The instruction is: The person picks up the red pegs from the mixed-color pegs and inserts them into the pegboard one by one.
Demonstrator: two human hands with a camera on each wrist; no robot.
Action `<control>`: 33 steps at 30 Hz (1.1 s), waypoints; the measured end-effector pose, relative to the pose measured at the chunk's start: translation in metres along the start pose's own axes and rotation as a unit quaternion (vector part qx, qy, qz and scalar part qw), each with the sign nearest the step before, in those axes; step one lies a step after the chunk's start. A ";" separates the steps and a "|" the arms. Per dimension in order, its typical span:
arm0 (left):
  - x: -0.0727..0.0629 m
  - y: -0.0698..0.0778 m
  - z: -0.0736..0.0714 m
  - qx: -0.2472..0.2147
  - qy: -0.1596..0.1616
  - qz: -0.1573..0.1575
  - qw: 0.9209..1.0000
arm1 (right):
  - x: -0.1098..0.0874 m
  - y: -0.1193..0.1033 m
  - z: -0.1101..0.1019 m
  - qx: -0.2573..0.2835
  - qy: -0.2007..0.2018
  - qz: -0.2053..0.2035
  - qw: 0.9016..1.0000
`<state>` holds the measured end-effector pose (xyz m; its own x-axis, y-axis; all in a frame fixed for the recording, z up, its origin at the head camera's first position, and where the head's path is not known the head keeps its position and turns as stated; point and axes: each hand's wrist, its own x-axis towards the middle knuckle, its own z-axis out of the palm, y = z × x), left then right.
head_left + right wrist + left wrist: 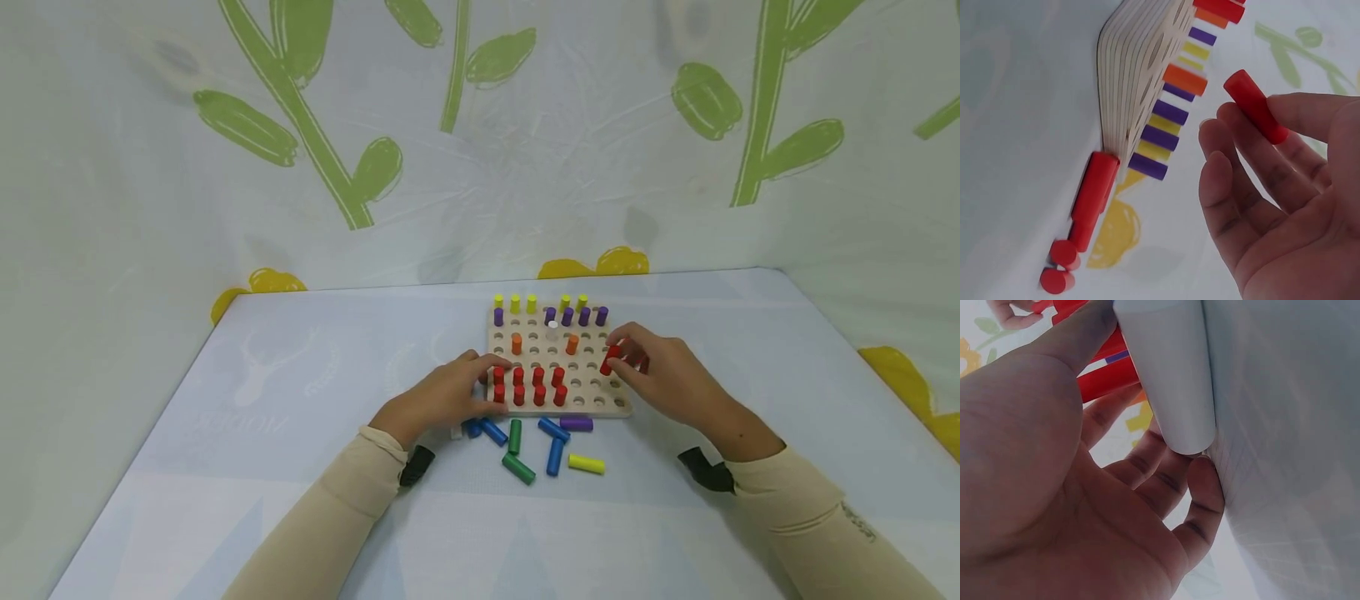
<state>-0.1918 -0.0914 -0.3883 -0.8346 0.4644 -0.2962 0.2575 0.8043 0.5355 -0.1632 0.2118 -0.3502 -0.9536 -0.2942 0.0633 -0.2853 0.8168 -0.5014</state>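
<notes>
A light wooden pegboard (585, 406) lies on the table with rows of holes and colored pegs upright in some. My right hand (671, 375) pinches a red peg (1254, 106) between thumb and fingers over the board's right side, and the peg tilts clear of the holes. My left hand (442, 396) rests at the board's front left corner, thumb and index finger spread beside the red pegs (518, 394) there. Close by its palm lies a white peg (1169, 381) on the table.
Loose blue (554, 457), green (518, 468), purple (576, 424) and yellow (587, 464) pegs lie before the board. Several red pegs (1094, 187) lie on the table along its right side. A leaf-printed curtain (525, 167) hangs behind the table.
</notes>
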 end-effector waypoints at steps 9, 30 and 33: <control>-0.001 0.000 0.000 -0.001 0.001 0.001 1.000 | 0.000 -0.009 0.007 0.007 -0.009 -0.003 1.000; -0.002 0.001 -0.001 -0.003 0.000 -0.001 1.000 | 0.005 -0.012 0.020 -0.023 -0.057 0.023 0.998; -0.002 0.000 -0.001 -0.001 -0.001 0.000 1.000 | 0.005 -0.012 0.022 -0.023 -0.060 0.026 0.998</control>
<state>-0.1908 -0.0921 -0.3871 -0.8336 0.4656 -0.2974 0.2569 0.8032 0.5374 -0.1626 0.1901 -0.3628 -0.9499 -0.3054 -0.0662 -0.2424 0.8539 -0.4606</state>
